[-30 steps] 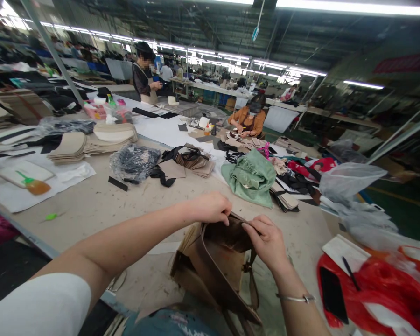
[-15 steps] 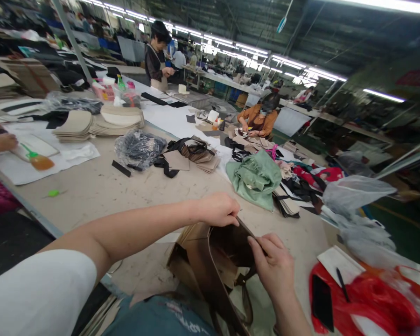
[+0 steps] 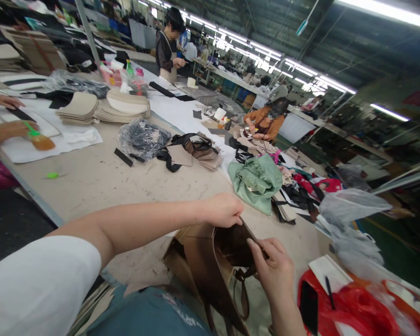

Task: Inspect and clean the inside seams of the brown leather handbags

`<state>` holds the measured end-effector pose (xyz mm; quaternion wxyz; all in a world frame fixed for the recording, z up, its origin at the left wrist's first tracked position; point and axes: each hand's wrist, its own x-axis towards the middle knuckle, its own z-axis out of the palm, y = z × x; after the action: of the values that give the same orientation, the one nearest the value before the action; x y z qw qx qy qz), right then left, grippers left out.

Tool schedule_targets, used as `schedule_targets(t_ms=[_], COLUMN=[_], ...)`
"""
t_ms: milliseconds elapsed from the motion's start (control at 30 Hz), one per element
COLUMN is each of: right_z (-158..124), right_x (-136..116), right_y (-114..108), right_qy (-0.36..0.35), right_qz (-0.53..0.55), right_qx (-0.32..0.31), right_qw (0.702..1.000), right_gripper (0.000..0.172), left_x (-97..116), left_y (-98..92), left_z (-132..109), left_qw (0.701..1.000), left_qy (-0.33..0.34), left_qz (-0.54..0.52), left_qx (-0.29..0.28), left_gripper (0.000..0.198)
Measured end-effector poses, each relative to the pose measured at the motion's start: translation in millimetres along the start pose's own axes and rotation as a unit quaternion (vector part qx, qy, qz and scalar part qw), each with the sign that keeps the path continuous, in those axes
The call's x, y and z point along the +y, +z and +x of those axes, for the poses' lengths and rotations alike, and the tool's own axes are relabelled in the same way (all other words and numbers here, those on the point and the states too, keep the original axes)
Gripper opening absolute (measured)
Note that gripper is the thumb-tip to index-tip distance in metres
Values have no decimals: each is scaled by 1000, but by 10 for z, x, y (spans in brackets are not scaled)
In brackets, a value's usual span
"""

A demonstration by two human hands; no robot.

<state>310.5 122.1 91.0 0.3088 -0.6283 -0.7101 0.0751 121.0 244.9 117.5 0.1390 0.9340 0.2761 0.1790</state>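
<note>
A brown leather bag (image 3: 210,266) stands open in front of me at the near edge of the worktable (image 3: 101,182). My left hand (image 3: 224,210) pinches the far rim of the bag's mouth, fingers closed on it. My right hand (image 3: 275,268) grips the right side of the rim, fingers curled over the edge. A strap with a buckle (image 3: 243,291) hangs down the bag's front. The inside of the bag is dark.
A green cloth bundle (image 3: 257,179), a black plastic-wrapped bundle (image 3: 142,137), stacks of tan cut pieces (image 3: 101,109) and brown pieces (image 3: 201,154) lie on the table. A red plastic bag (image 3: 353,308) with a black phone (image 3: 310,305) sits at right. Another person's hands (image 3: 10,126) work at left; two people stand and sit farther off.
The view has shifted down and left. My hands keep their hold on the bag's rim, the right one slid a little lower. The other person's hands came into view at left.
</note>
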Motion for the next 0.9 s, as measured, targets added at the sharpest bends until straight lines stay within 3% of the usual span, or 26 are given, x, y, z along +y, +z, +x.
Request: schedule_targets(t_ms=[167, 300, 400, 500, 567, 633, 900], right_z=[102, 249, 300, 295, 284, 271, 60], right_x=[20, -54, -84, -70, -62, -76, -161], right_y=[-75, -62, -20, 15, 24, 13, -92], right_qy=[7, -19, -44, -57, -63, -66, -23], right_qz=[-20, -112, -160, -185, -196, -203, -211], right_qx=[-65, -93, -93, -71, -60, -61, -58], right_qw=[998, 989, 982, 979, 977, 975, 976], right_gripper=[40, 30, 39, 40, 41, 41, 40], left_x=[21, -28, -68, -39, 5, 29, -59], left_y=[18, 22, -53, -163, -214, -241, -382], left_z=[-5, -10, -73, -217, -327, -411, -374], left_qw=[1000, 1000, 998, 993, 994, 994, 990], left_qy=[-5, -12, 18, 34, -10, -59, -73], left_qz=[11, 7, -56, -112, -108, -92, 94], left_qx=[-5, -17, -26, -5, -3, -26, -70], left_gripper=[22, 24, 21, 52, 75, 84, 59])
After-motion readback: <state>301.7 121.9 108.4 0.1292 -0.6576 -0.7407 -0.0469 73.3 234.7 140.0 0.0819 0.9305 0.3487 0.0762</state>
